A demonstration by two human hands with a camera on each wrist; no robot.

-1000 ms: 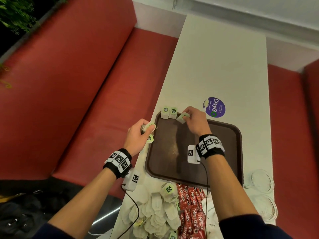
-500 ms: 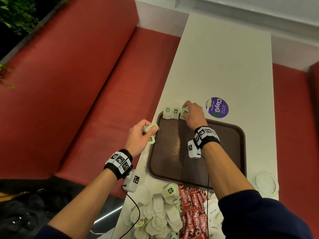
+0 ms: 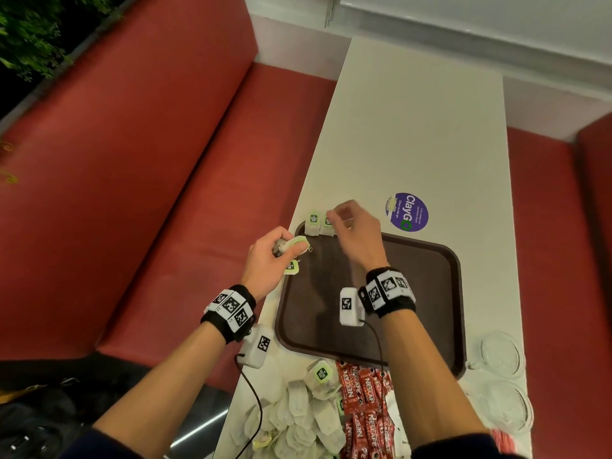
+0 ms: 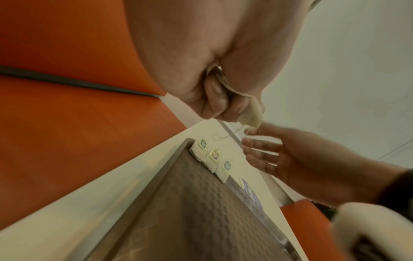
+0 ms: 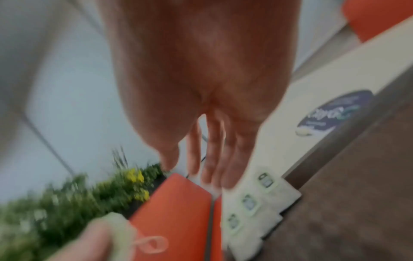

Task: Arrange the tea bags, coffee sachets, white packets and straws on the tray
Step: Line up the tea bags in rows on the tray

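A brown tray (image 3: 414,293) lies on the white table. Three tea bags lean in a row on its far left rim; two show in the head view (image 3: 313,223) (image 3: 327,225), and the left wrist view shows all three (image 4: 213,156). My left hand (image 3: 294,248) hovers at the tray's left edge and grips a few tea bags (image 4: 250,113), with a green tag (image 3: 291,267) dangling below. My right hand (image 3: 341,220) hangs over the row with straight, spread fingers (image 5: 214,159) and holds nothing.
At the table's near edge lie a heap of loose tea bags (image 3: 298,415), red coffee sachets (image 3: 361,399) and white packets (image 3: 395,422). Clear glass cups (image 3: 500,356) stand at the near right. A purple sticker (image 3: 409,212) lies beyond the tray. A red bench runs along the left.
My right hand set a third tea bag down in the row at the tray's far rim, let go and rose a little leftward. My left hand kept its tea bags and stayed put.
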